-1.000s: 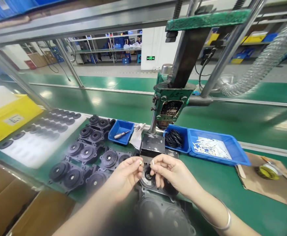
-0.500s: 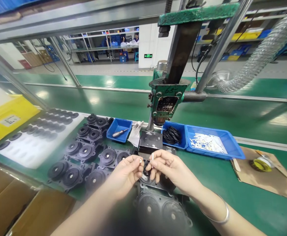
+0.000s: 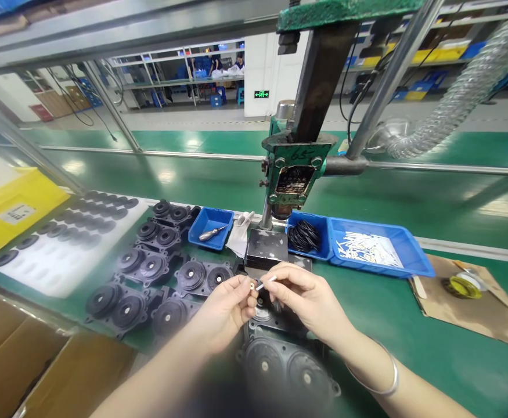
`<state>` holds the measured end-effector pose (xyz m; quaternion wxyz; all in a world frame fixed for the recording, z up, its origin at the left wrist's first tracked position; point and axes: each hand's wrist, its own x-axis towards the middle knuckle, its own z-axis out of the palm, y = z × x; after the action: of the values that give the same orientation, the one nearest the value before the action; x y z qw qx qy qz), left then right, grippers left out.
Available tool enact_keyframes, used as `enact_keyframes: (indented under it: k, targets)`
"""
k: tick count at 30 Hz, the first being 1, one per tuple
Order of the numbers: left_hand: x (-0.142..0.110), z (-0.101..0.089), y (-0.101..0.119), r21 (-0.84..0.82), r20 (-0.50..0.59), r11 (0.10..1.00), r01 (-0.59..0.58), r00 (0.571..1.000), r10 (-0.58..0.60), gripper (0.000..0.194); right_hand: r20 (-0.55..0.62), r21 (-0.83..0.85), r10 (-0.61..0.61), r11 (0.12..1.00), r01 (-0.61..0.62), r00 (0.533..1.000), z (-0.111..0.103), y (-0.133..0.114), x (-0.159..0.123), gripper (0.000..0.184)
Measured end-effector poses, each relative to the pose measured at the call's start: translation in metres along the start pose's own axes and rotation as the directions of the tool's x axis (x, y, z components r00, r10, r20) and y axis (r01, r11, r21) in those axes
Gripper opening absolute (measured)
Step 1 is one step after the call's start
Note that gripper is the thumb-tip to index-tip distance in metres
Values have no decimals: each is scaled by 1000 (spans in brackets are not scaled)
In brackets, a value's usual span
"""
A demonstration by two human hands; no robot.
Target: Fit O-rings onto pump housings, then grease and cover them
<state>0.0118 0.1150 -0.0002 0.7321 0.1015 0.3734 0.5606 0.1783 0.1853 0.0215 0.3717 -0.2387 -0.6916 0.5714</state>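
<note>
A green press (image 3: 295,171) stands at upper centre. Black twin-disc parts (image 3: 152,265), several with pale centres (image 3: 127,311) seemingly in place, lie lower left. At lower centre, the right hand (image 3: 312,295) and left hand (image 3: 228,306) pinch closed: right on a thin white stick (image 3: 271,279), left on a tiny white ring (image 3: 252,285), tip just beside ring, apparently not yet joined.

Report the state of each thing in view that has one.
Left hand: pinching small white ring
Right hand: pinching white rod, tilted
Screwdriver: lying in small blue bin
Black loops: heaped
White pieces: loose in wide tray
Press head: above black block, apart
Exit sign: lit
</note>
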Motion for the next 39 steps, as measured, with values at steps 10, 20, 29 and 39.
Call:
enact_keyframes:
  k: [10, 20, 29, 39]
  targets:
    - [-1, 3, 0, -45, 27, 998, 38, 999, -37, 31, -10, -200, -269, 944, 262, 963, 5, 4, 3, 11]
    - [-2, 5, -3, 120, 27, 984, -128, 992, 125, 28, 21, -349, -295, 893, 284, 955, 9, 8, -6, 11]
    - [-7, 6, 4, 434, 27, 804, -406, 898, 439, 17, 24, 9, 231, 973, -231, 973, 10, 2, -2, 34]
    - [-14, 2, 39, 462, 202, 734, -498, 865, 460, 16, 184, 198, 303, 920, -337, 935, 21, 10, 8, 34]
